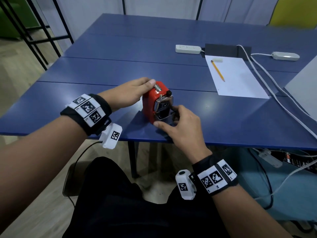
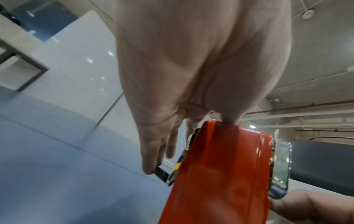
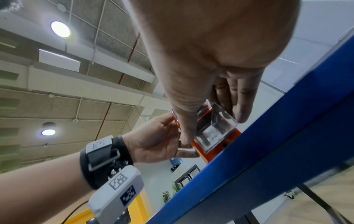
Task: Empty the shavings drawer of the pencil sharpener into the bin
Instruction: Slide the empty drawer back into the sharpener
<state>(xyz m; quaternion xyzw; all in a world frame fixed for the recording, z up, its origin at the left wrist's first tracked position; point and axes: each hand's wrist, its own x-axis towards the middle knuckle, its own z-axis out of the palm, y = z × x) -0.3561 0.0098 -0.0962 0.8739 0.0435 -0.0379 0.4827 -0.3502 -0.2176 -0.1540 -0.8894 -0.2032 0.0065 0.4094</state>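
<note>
Pencil sharpener: red metal body, chrome front plate, standing on the near part of the blue table, at centre frame in the head view.

Shavings drawer: clear plastic, at the foot of the sharpener on the side facing the person; in the right wrist view it stands partly out of the red body. Contents too dim to make out.

Right hand: fingers curled, thumb on one side of the drawer and the other fingers on the opposite side, pinching it. In the head view the hand covers most of the drawer.

Left hand: clasped over the sharpener's far-left side, thumb tip on the top edge, fingers wrapped behind; those fingers are hidden from the head view. The left wrist view shows the fingers reaching down beside the chrome rear part.

Crank handle: cannot be told apart in any view.

Paper sheet: white, on the table at centre right, well apart from the sharpener.

Pencil: yellow, lying on the sheet's left part.

Eraser: white, at the sheet's top edge, just beside the pencil's end.

Power strip: white, beyond the sheet.

Wrist bands: black, with printed markers, on both wrists.
</note>
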